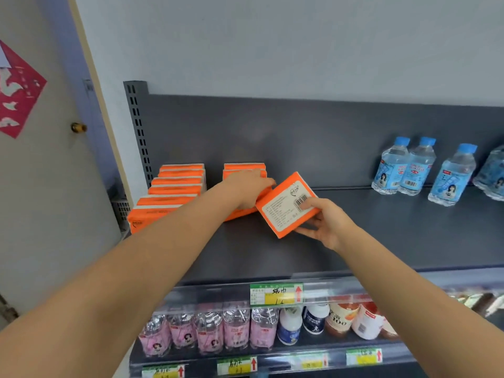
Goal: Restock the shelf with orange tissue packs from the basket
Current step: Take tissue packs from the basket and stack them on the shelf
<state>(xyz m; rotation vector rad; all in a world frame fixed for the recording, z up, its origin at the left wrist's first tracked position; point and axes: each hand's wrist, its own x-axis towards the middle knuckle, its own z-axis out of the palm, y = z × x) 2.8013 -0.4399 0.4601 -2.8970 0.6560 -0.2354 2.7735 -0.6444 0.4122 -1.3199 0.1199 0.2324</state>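
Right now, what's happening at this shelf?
A person is restocking a dark shelf. The left hand rests on the second row of orange tissue packs, while the right hand holds another pack, tilted, just beside that row. Water bottles stand farther right.

Above the left hand (248, 184), a pale grey wall (272, 45) tops a dark grey back panel (300, 132); far to that hand's left, a beige door (41, 200) bears a red paper decoration (19, 88) and a brass knob (79, 127)
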